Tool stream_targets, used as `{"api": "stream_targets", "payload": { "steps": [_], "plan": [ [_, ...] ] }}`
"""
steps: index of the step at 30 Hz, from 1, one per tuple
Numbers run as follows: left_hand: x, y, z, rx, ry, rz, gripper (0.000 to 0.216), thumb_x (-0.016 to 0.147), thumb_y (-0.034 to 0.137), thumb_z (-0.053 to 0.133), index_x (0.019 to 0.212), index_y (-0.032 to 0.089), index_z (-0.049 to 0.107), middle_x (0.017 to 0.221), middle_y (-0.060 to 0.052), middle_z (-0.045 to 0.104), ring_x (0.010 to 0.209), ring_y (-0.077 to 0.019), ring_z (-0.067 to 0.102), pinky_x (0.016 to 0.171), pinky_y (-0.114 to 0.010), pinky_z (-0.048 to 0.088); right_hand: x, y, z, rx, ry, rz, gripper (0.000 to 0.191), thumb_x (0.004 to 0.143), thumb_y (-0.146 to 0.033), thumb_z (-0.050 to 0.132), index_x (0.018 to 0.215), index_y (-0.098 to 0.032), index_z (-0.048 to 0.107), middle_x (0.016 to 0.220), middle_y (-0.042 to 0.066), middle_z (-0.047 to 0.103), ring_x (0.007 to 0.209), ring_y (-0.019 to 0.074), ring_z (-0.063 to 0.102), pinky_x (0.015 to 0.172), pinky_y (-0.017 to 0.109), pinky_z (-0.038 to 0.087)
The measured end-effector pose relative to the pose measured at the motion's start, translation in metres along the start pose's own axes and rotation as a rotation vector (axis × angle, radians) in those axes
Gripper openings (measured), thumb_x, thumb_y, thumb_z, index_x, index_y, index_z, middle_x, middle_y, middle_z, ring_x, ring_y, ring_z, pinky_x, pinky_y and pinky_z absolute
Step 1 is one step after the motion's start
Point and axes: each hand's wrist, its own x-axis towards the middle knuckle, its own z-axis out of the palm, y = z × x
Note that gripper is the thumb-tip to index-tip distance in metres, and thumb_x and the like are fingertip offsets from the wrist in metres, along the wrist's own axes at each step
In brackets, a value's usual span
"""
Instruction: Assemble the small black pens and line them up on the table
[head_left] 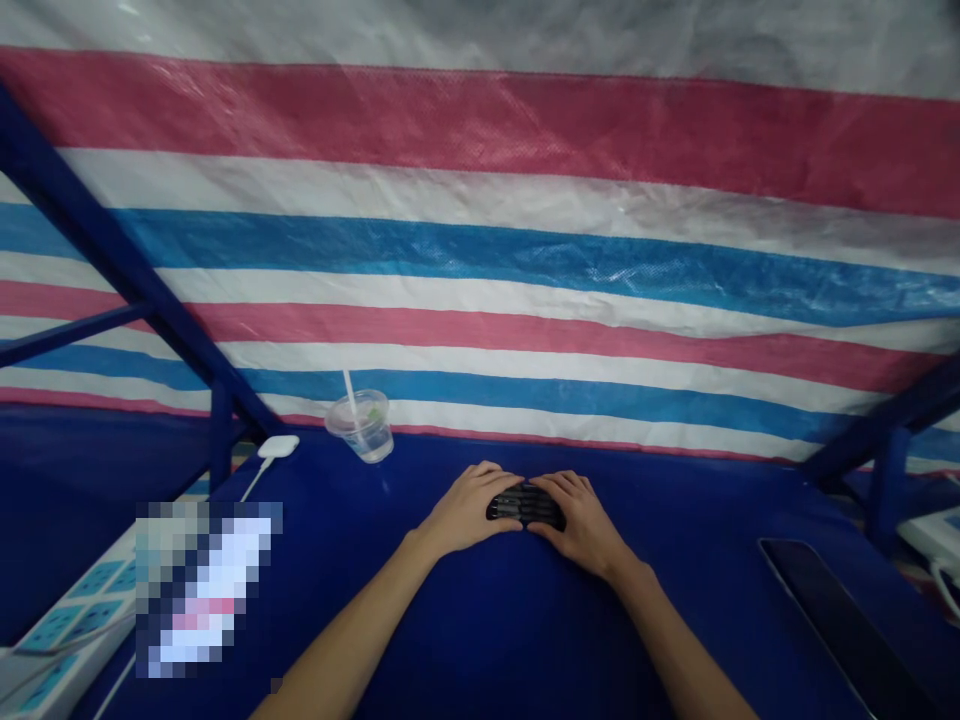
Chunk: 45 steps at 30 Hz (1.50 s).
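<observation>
A small bundle of slim black pieces that look like pens (525,505) lies crosswise on the blue tabletop (517,630), in the middle of the head view. From its left end, my left hand (480,505) grips it, the thumb along the near side and the fingers curled over the far side. My right hand (577,515) wraps the other end in the same way. Both hands rest low at the table, their thumbs close together. The ends of the bundle are partly hidden beneath the palms.
A clear plastic cup (367,430) with a straw stands at the back left. Beside it lies a white charger (278,446) with a cable. A power strip (82,610) and a blurred-out bright patch (210,590) are at left; a dark phone (832,610) lies right. Striped sheeting (525,250) hangs behind.
</observation>
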Motion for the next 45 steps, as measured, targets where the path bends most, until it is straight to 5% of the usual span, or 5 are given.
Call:
{"api": "stream_targets", "payload": {
  "steps": [11, 22, 33, 40, 45],
  "plan": [
    [0.000, 0.003, -0.001, -0.006, 0.005, 0.040, 0.057, 0.084, 0.042, 0.080, 0.136, 0.031, 0.061, 0.131, -0.005, 0.068, 0.125, -0.0275, 0.057, 0.105, -0.043, 0.047, -0.002, -0.003, 0.002, -0.110, 0.063, -0.063, 0.049, 0.089, -0.038, 0.073, 0.135, -0.025, 0.059, 0.132, 0.013, 0.064, 0.124, 0.0338, 0.052, 0.103, 0.054, 0.044],
    [0.001, 0.011, -0.004, 0.008, 0.007, 0.030, 0.051, 0.085, 0.035, 0.079, 0.132, 0.029, 0.063, 0.126, -0.004, 0.071, 0.118, -0.0270, 0.060, 0.103, -0.045, 0.048, -0.005, -0.017, 0.004, -0.043, 0.078, -0.099, 0.010, 0.091, -0.028, 0.071, 0.099, -0.024, 0.066, 0.127, 0.010, 0.062, 0.123, 0.0325, 0.049, 0.102, 0.054, 0.047],
    [0.001, 0.011, -0.007, -0.010, -0.012, 0.021, 0.050, 0.091, 0.043, 0.073, 0.136, 0.027, 0.061, 0.133, -0.006, 0.067, 0.125, -0.0273, 0.057, 0.108, -0.045, 0.046, -0.005, -0.017, 0.007, -0.015, 0.088, -0.130, 0.009, 0.094, -0.019, 0.067, 0.101, -0.023, 0.069, 0.126, 0.009, 0.064, 0.124, 0.0321, 0.049, 0.102, 0.054, 0.048],
    [-0.001, 0.013, -0.013, -0.071, 0.178, 0.055, 0.024, 0.105, 0.032, 0.053, 0.122, 0.022, 0.066, 0.118, -0.008, 0.070, 0.113, -0.0233, 0.060, 0.101, -0.043, 0.049, -0.003, -0.014, 0.006, -0.012, 0.222, -0.134, 0.012, 0.099, -0.018, 0.060, 0.104, -0.023, 0.069, 0.120, 0.009, 0.068, 0.116, 0.0292, 0.054, 0.095, 0.050, 0.049],
    [0.000, 0.010, -0.007, -0.060, 0.259, 0.101, 0.018, 0.104, 0.030, 0.055, 0.107, 0.019, 0.069, 0.102, -0.007, 0.071, 0.102, -0.0221, 0.062, 0.093, -0.040, 0.052, -0.002, -0.009, 0.006, -0.069, 0.312, -0.090, 0.014, 0.102, -0.014, 0.053, 0.107, -0.020, 0.064, 0.104, 0.007, 0.072, 0.102, 0.0245, 0.059, 0.088, 0.042, 0.045]
  ]
}}
